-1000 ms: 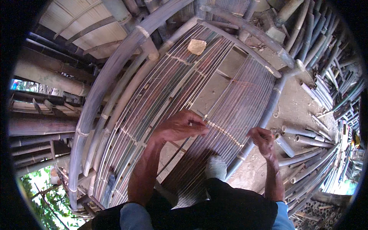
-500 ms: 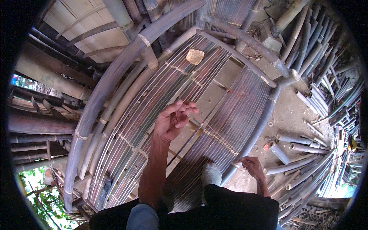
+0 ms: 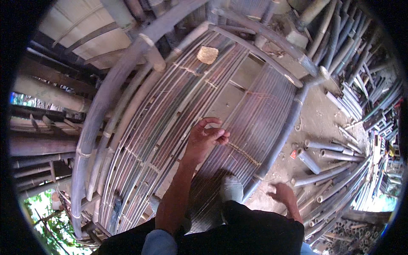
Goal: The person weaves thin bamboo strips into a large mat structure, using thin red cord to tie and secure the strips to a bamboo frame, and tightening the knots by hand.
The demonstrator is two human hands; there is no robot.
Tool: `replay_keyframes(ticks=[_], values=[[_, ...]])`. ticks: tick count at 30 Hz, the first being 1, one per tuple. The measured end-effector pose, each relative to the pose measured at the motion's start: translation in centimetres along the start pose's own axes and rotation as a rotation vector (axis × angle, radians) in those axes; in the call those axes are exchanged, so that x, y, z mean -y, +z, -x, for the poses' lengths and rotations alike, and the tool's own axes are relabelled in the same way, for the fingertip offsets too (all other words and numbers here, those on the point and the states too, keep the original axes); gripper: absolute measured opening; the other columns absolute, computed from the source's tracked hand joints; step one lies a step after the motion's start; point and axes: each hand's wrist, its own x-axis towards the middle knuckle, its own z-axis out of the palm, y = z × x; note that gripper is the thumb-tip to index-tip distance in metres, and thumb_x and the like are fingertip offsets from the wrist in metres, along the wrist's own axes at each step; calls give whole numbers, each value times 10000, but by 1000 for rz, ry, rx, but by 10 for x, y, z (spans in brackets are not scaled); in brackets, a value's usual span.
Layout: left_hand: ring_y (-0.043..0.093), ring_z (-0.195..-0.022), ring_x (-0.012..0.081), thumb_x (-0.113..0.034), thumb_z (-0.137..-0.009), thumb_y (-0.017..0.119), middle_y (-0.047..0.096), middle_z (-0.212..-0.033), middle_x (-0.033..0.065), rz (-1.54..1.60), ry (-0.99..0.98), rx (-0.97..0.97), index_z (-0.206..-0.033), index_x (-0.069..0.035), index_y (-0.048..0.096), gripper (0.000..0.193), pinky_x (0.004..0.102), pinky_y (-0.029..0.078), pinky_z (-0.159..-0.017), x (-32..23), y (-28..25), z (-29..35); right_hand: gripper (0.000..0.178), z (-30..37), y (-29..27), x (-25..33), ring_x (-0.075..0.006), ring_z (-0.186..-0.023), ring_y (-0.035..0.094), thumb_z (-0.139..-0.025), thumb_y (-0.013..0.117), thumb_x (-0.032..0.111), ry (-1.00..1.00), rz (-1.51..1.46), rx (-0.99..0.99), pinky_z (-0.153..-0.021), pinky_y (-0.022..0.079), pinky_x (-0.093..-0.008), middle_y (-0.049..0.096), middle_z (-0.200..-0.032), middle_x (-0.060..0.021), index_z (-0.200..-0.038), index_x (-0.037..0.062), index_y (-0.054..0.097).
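Note:
My left hand (image 3: pixel 206 138) hovers over the gap in a bamboo bench seat, between two sections of narrow slats (image 3: pixel 250 123). Its fingers are curled and the thumb is pressed to the fingertips; whatever may be between them is too small to make out. Off to the right, outside the bench's thick bamboo side rail (image 3: pixel 284 131), my right hand (image 3: pixel 282 194) has its fingers apart and holds nothing visible. A woven band (image 3: pixel 244 153) crosses the right-hand slats near my left hand. My foot in a grey covering (image 3: pixel 231 189) rests on those slats.
A small tan woven square (image 3: pixel 207 55) lies on the far slats. The curved bamboo backrest (image 3: pixel 100 110) rises at left. Cut bamboo tubes (image 3: pixel 331 178) cover the ground at right, near a small red-orange piece (image 3: pixel 293 154). More poles (image 3: pixel 340 42) lean at far right.
My left hand has moved right and slightly down, its fingers drawing together. My right hand has left the side rail and its pinched fingers have spread. The view has shifted slightly.

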Motion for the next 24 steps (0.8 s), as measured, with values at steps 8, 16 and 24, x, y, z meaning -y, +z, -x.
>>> replay_keyframes(ticks=[8, 16, 24], values=[[685, -717, 189, -33, -904, 693, 700, -847, 212, -265, -94, 56, -1042, -45, 310, 407, 315, 570, -671, 54, 37, 9, 267, -49, -84, 119, -165, -881, 670, -957, 680, 210, -317, -1201, -437, -795, 546, -314, 733, -943, -112, -1081, -24, 708], [694, -754, 186, -129, -901, 746, 704, -862, 178, -273, -58, -11, -1075, -52, 358, 432, 289, 560, -678, 44, 26, 16, 183, -69, -103, 167, -135, -822, 664, -913, 726, 157, -468, -1299, -497, -720, 531, -287, 720, -893, -96, -996, -6, 729], [674, -805, 148, -158, -920, 704, 729, -914, 99, -641, 194, -77, -1070, 30, 686, 241, 284, 530, -716, 6, 21, 15, 79, -61, -136, 188, -144, -636, 606, -834, 770, 72, -647, -819, -799, -584, 481, -293, 669, -764, -72, -882, 23, 730]])
